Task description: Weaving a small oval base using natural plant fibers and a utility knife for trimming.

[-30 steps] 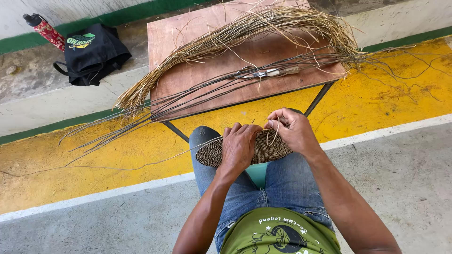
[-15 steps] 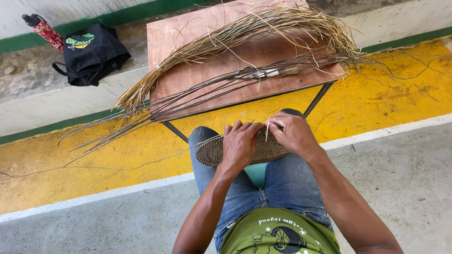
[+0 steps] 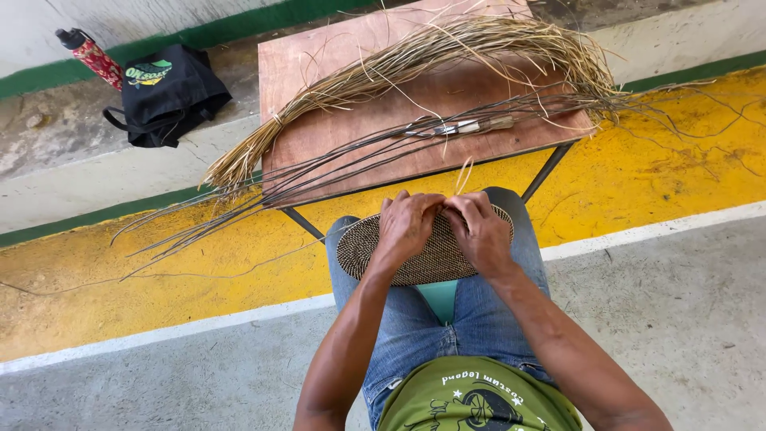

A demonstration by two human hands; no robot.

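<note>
Woven fibre forms the oval mat that lies across the person's knees in the head view, its dark, tightly coiled surface facing up and its long axis running from left to right. Left hand: placed on the upper middle of the mat, fingers curled down and closed on the far rim. Right hand: set just beside the left, touching it at the fingertips, fingers likewise bent and pinched at the rim; a thin pale strand rises from between the two hands toward the table. Whether the strand is gripped by one hand or by both cannot be told. Position of the mat: on the blue jeans, directly below the near edge of the small wooden table. On the table lies a bundle of pale dry straw, curved across the top and overhanging the left corner, and beneath it a bundle of dark thin stems that extends well past the left edge over the yellow floor stripe. A tool with a wooden handle rests on the dark stems. Well apart, at upper left, a black bag lies on the ground with a red patterned bottle just beside it.
</note>
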